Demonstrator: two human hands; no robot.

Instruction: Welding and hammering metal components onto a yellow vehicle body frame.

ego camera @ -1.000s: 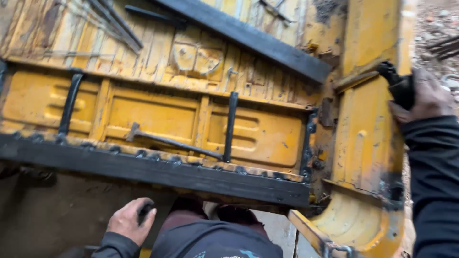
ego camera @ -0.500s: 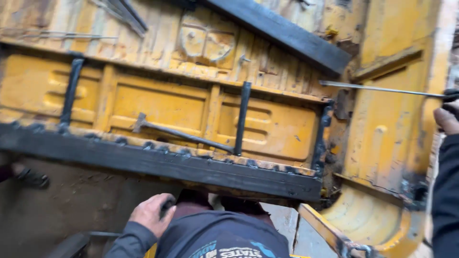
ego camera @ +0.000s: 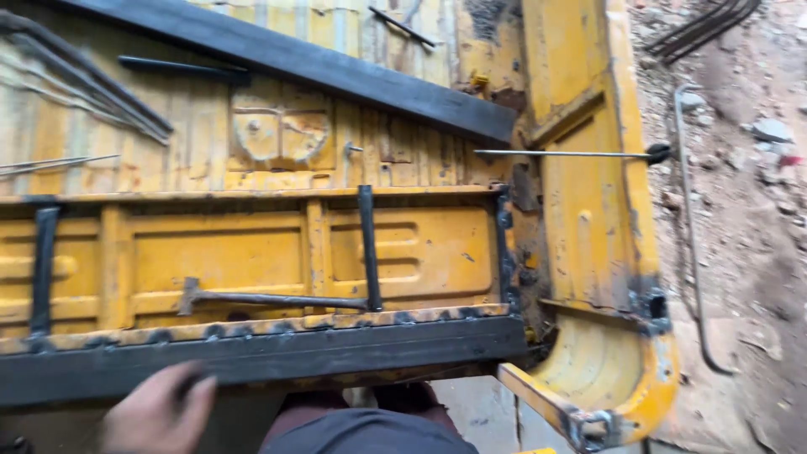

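My left hand [ego camera: 160,414] is at the bottom left, blurred, against the lower edge of a black steel beam [ego camera: 336,349] welded along a worn yellow truck tailgate [ego camera: 252,252]. Whether its fingers grip anything cannot be told. My right hand is out of view. A thin metal rod with a black handle [ego camera: 572,153] lies across the yellow side panel [ego camera: 588,210], with no hand on it. A hammer-like tool [ego camera: 269,298] rests on the tailgate above the beam. My legs [ego camera: 361,424] show below the beam.
A second black beam [ego camera: 319,63] crosses the yellow bed higher up, with loose rods [ego camera: 92,109] at the left. To the right is rubble-strewn ground with a long bent bar [ego camera: 691,244] and several rods [ego camera: 702,29]. A curved yellow corner piece [ego camera: 622,387] juts out at the lower right.
My right hand, which held the rod's black handle at the right edge, has left the view and the rod now lies alone. The view has swung right; my left hand stays low by the beam.
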